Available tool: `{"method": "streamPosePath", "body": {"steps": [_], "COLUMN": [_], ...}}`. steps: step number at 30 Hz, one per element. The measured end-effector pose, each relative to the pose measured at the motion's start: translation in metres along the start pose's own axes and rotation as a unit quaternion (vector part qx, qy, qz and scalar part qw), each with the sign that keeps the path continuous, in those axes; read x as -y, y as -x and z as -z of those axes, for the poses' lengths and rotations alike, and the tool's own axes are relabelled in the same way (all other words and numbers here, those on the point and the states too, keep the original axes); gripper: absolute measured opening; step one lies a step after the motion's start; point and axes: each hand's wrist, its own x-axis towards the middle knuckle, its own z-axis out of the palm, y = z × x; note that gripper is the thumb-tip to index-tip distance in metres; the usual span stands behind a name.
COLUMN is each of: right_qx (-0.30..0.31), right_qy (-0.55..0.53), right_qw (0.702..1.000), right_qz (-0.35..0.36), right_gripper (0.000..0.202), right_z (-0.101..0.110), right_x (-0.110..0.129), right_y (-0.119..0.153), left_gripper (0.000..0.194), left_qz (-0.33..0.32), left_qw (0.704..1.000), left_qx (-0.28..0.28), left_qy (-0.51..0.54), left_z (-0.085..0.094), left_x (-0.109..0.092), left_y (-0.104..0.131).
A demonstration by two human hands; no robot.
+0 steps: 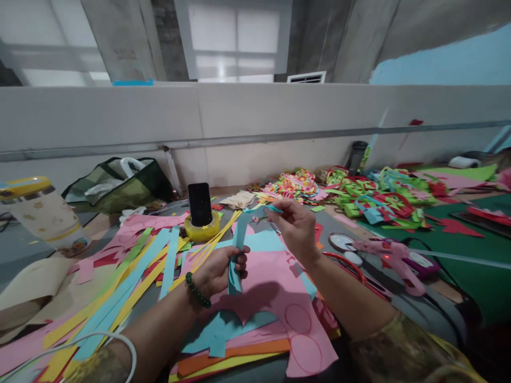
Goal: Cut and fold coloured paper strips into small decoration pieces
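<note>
A light blue strip (pixel 240 230), folded and bent over at its top, stands between my hands in the middle of the head view. My left hand (pixel 227 268) is closed around its lower part, with a green bead bracelet on the wrist. Higher and to the right, my right hand (pixel 294 226) pinches the strip's bent upper end between thumb and fingers. Below both hands lies a pink sheet (pixel 275 276) with drawn circles and cut-out edges, on top of blue, orange and yellow sheets.
Coloured strips (pixel 115 298) lie at left, near a bottle (pixel 43 213) and a bag (pixel 120 183). A phone (pixel 200 205) stands in a yellow tape roll (pixel 203 227). At right rest a pink glue gun (pixel 395 258), red-handled scissors (pixel 347 264) and piled paper pieces (pixel 371 191).
</note>
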Motion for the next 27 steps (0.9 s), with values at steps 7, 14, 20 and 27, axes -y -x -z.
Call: {"method": "streamPosePath", "body": {"steps": [7,14,20,27], "right_qx": [0.163,0.257,0.261,0.273], "right_qy": [0.105,0.162,0.202,0.235], "right_qw": [0.949,0.892,0.861,0.841], "right_qz": [0.248,0.334,0.387,0.403], "right_gripper": [0.016,0.017,0.015,0.018], "right_z": [-0.011,-0.018,-0.022,-0.023], "right_x": [0.012,0.008,0.005,-0.004], "right_y": [0.026,0.035,0.042,0.049], "left_gripper": [0.041,0.036,0.010,0.016], "left_qz": [-0.060,-0.128,-0.080,-0.087], "left_qw": [0.998,0.990,0.996,0.996], "left_qx": [0.015,0.046,0.035,0.033], "left_qy": [0.030,0.039,0.012,0.005], "left_z": [-0.007,-0.013,-0.010,-0.006], "left_x": [-0.008,-0.015,-0.015,-0.013], "left_y": [0.006,0.017,0.015,0.009]}}
